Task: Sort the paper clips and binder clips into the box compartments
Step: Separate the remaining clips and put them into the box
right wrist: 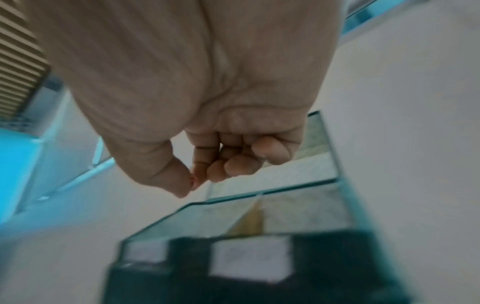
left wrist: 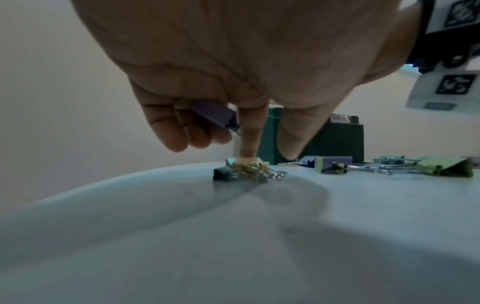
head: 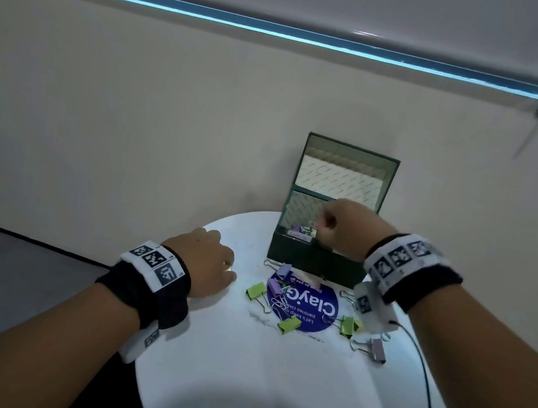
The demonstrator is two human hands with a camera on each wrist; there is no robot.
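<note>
My left hand (left wrist: 207, 86) is down on the white bench (head: 268, 394), left of the clips. Its three outer fingers curl round a purple binder clip (left wrist: 215, 114), tucked against the palm, while the forefinger (left wrist: 250, 139) points straight down onto a small heap (left wrist: 249, 170) of a black binder clip and gold and silver paper clips.

My right hand (head: 343, 230) hangs over the green box (head: 314, 262), which stands at the far edge of the bench against the wall with its lid up. The fingers (right wrist: 233, 164) are curled in and thumb meets forefinger; the wrist view is blurred and I cannot tell whether anything is pinched there. Below the hand, the box's left compartment holds purple clips (head: 300, 230).

On the bench in front of the box, on and around a round blue sticker (head: 311, 308), lie loose clips: green binder clips (head: 257, 291), two purple ones (head: 279, 279) near the box, a greyish-purple one (head: 376, 349) to the right, and a few silver paper clips (head: 279, 305) between them.
</note>
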